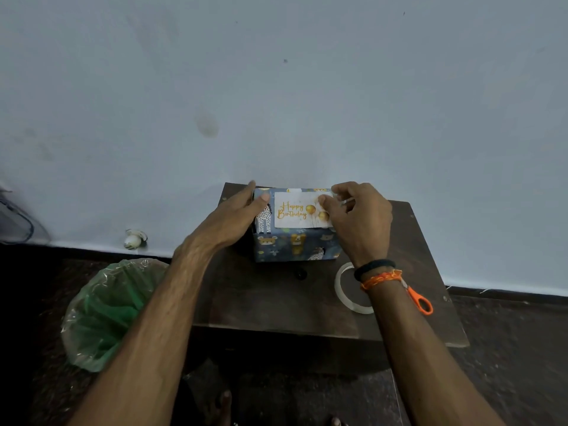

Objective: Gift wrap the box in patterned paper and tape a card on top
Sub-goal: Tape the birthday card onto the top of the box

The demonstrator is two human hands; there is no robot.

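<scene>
Meanwhile green-lined bin [113, 312] sits left of table [276, 302] bearing wrapped box [295, 244]

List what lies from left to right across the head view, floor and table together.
Green bin bag → left hand → wrapped box with the Happy Birthday card on top → right hand → tape roll → orange scissors handle.
</scene>
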